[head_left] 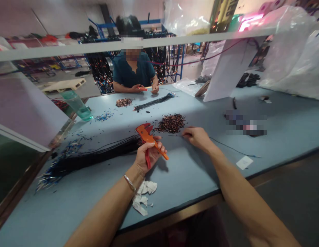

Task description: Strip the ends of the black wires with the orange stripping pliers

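My left hand (148, 153) is wrapped round the handles of an orange and red wire stripper (147, 134), held above the blue table (185, 171). My right hand (197, 136) pinches a thin dark wire (234, 148) that trails to the right across the table. Just beyond the stripper lies a pile of small brown wire scraps (171, 122). A long bundle of black wires (92, 156) stretches to the left of my left hand.
Crumpled white paper (144, 195) lies by my left wrist, a small white card (245, 162) near the front edge. A green bottle (77, 103) stands at the left. Across the table a person in a teal shirt (133, 72) works with another wire bundle (155, 101).
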`<state>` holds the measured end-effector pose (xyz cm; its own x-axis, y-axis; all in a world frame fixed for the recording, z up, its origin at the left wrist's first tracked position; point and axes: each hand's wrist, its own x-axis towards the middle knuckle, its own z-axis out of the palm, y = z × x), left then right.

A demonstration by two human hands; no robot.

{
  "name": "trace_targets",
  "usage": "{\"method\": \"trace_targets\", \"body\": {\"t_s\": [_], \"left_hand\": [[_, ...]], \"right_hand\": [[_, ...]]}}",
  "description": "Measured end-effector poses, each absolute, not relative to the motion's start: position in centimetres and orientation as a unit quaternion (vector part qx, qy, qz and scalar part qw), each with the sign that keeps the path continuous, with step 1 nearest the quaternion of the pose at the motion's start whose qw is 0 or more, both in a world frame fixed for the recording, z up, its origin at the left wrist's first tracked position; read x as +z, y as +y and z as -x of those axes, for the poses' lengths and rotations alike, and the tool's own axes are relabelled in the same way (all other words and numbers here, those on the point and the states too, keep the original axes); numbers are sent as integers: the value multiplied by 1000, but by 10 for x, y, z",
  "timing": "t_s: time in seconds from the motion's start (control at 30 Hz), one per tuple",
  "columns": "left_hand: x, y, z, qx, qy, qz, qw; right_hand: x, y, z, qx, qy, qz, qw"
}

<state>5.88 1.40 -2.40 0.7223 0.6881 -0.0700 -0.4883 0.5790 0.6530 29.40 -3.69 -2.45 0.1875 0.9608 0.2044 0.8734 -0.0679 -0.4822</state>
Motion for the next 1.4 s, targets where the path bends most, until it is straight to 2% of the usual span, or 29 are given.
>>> {"method": "trace_targets", "body": {"t_s": [0.2,0.37,0.6,0.83,1.17,1.4], "left_hand": [[-20,13,-60,272,165,-334,887],[-23,14,-59,255,158,-354,886],[-22,14,-59,270,174,-352,879],[-16,8,-61,278,182,-374,865],[-22,2,-62,386,192,-518,739],[-27,-3,-59,401,189,-605,662]], "right_hand": [[-29,-47,-325,58,-603,767,211],[-28,-46,-320,37,-596,760,258],[-30,-44,-302,45,-619,747,240],[-23,-45,-291,38,-637,663,390],[-14,-52,-270,22,-656,617,435],[-14,-55,-261,17,-662,583,471]]}}
